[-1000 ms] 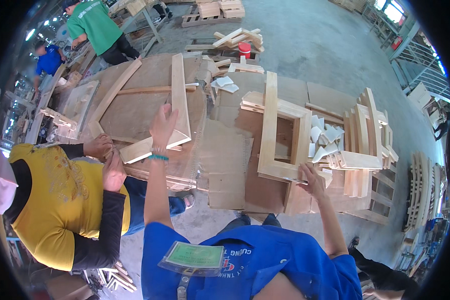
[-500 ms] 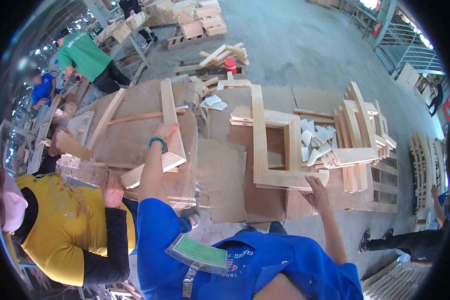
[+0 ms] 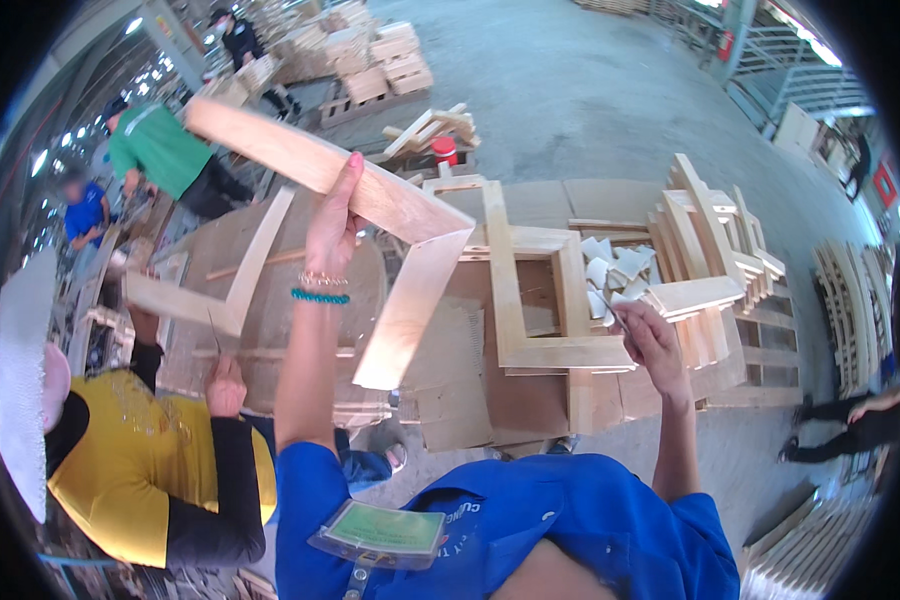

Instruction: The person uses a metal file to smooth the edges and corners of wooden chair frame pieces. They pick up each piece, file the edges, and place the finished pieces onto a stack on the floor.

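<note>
My left hand (image 3: 332, 228) grips one arm of an L-shaped wooden corner piece (image 3: 410, 285), raised above the table with its other arm slanting down toward me. My right hand (image 3: 656, 350) is closed, thumb and fingers together, at the right end of some stacked wooden corner pieces (image 3: 570, 351). Whatever is between those fingers is too small to make out. Just beyond that hand lies a heap of small white pieces (image 3: 618, 268). More corner pieces stand stacked (image 3: 705, 295) to the right of the heap.
At my left, a co-worker in yellow (image 3: 135, 455) works at a cardboard-covered table (image 3: 320, 300) with another L-shaped wooden piece (image 3: 175, 298). A red-and-white container (image 3: 444, 150) stands beyond my table, near loose timber (image 3: 435, 125). Slatted wood (image 3: 770, 365) lies at the right.
My left hand has lifted the L-shaped corner piece off the left table and brought it up and rightward. My right hand has moved slightly up, toward the white pieces, its fingers closing.
</note>
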`<move>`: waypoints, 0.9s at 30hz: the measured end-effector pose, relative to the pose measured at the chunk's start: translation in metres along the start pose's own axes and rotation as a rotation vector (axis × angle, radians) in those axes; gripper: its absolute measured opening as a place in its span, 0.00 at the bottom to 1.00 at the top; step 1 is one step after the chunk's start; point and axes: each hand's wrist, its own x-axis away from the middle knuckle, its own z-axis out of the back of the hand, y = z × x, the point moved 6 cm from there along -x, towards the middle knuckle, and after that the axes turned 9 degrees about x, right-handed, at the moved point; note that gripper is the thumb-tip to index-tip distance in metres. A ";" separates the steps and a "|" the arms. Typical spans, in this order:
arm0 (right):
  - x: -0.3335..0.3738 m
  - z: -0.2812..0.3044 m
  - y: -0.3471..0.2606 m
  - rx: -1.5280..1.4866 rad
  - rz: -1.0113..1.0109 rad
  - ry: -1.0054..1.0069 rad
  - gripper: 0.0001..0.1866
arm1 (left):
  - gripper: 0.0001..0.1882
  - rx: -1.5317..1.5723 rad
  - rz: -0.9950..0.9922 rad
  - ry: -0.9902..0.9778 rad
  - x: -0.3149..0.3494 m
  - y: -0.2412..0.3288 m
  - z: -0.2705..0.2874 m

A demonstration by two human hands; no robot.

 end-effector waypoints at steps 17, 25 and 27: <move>0.009 0.008 -0.136 0.707 0.612 0.728 0.22 | 0.22 0.597 -0.109 -0.065 0.093 -0.036 -0.143; 0.001 -0.006 -0.123 0.815 0.534 0.677 0.21 | 0.22 0.590 -0.104 0.001 0.096 -0.046 -0.135; 0.001 -0.013 -0.120 0.836 0.551 0.651 0.21 | 0.22 0.605 -0.088 0.028 0.093 -0.049 -0.131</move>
